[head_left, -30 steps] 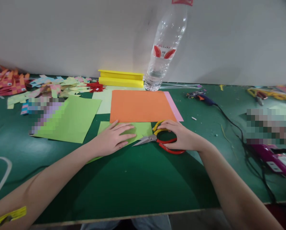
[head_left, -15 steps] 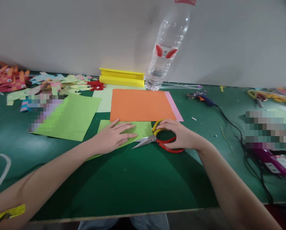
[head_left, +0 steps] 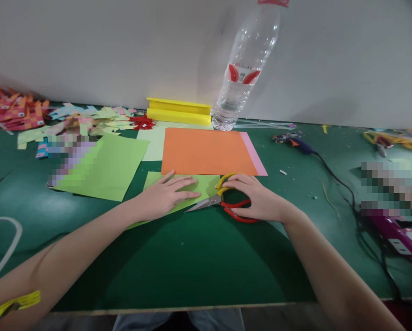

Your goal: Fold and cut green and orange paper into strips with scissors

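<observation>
Scissors (head_left: 215,200) and paper scraps (head_left: 85,124) suggest a craft workshop.

From mid-view: one left hand (head_left: 164,197) at 8 o'clock, one right hand (head_left: 257,195) at 4; one pair of scissors (head_left: 220,198) at 5; two bright-green sheets (head_left: 208,185), at 8 and 9; one orange sheet (head_left: 209,151) at 12; one bottle (head_left: 245,73) at 1; paper strips (head_left: 83,125) at 10, too tangled to count

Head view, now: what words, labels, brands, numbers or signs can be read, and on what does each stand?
No text reads clearly.
Bottle label: dark characters between two red shapes, too small and blurred to quote.
Yellow band on the left arm: any markings are too blurred.
Purple device: nothing legible.
Scissors and orange sheet: no text can be made out.
</observation>
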`<action>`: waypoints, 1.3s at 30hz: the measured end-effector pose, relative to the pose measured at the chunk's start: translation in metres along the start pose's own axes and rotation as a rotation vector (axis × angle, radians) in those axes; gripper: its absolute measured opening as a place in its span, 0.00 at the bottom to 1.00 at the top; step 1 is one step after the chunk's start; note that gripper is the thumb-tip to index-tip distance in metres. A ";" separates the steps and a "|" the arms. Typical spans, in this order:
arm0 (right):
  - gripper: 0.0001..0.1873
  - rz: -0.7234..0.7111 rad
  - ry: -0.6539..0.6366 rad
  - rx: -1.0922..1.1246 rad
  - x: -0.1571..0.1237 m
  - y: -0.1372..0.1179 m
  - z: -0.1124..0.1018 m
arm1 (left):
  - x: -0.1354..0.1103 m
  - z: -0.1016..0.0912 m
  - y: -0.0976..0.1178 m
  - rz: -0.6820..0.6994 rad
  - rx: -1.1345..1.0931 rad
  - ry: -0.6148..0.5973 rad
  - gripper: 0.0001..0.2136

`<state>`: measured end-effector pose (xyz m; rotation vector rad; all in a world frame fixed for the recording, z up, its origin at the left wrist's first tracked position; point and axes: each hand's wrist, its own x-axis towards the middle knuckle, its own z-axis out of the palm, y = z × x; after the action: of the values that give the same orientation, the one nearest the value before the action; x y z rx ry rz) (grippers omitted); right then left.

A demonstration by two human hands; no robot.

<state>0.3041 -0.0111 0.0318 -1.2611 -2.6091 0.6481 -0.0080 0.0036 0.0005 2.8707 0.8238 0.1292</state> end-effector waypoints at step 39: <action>0.23 -0.001 -0.031 -0.034 0.002 -0.007 -0.003 | 0.006 -0.004 -0.004 0.081 -0.008 -0.020 0.28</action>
<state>0.2991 -0.0121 0.0374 -1.2694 -2.6562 0.6301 -0.0056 0.0100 0.0041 2.8934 0.7020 0.1131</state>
